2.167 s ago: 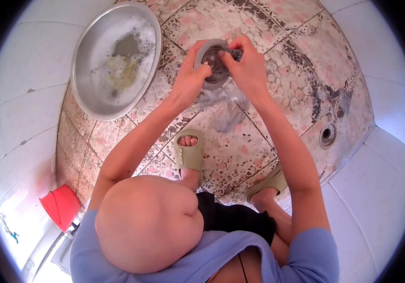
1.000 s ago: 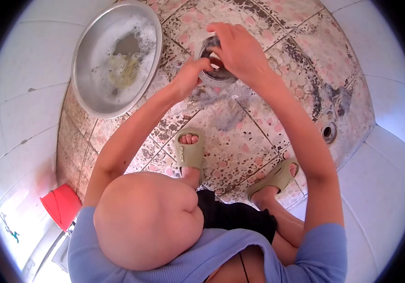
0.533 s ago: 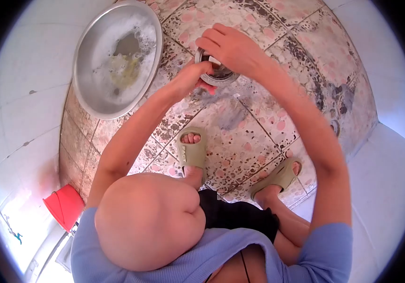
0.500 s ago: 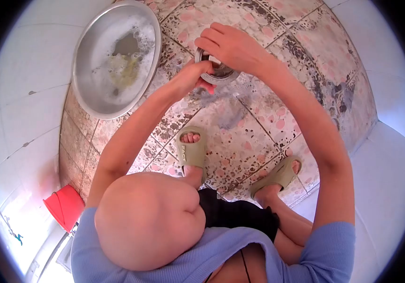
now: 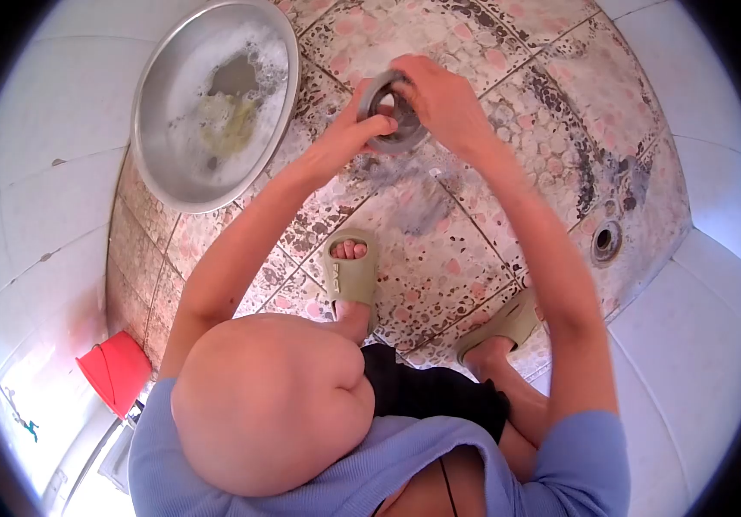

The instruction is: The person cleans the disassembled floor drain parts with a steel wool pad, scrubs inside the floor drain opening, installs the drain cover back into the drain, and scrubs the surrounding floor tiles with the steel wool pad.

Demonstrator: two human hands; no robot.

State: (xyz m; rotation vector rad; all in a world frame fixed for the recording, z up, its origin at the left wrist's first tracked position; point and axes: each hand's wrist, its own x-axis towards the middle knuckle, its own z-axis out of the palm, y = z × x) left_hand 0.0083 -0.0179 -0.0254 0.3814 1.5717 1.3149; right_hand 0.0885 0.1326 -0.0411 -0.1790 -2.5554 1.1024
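The right hand (image 5: 451,102) is drawing back across the container (image 5: 406,129), uncovering more of its mouth, seemingly leaving the left hand (image 5: 343,133) steadying it. It's sitting between both hands' fingers (image 5: 378,127): the left ones are grasping its rim; whether the right are clutching anything, I can't tell. Left of them, the basin (image 5: 155,129) is holding suds (image 5: 186,121) around a yellowish patch (image 5: 227,126).

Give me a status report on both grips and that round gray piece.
Left grip holding round gray piece by its left side. Right grip at its right side, exact hold unclear. Basin off left, not in the way.
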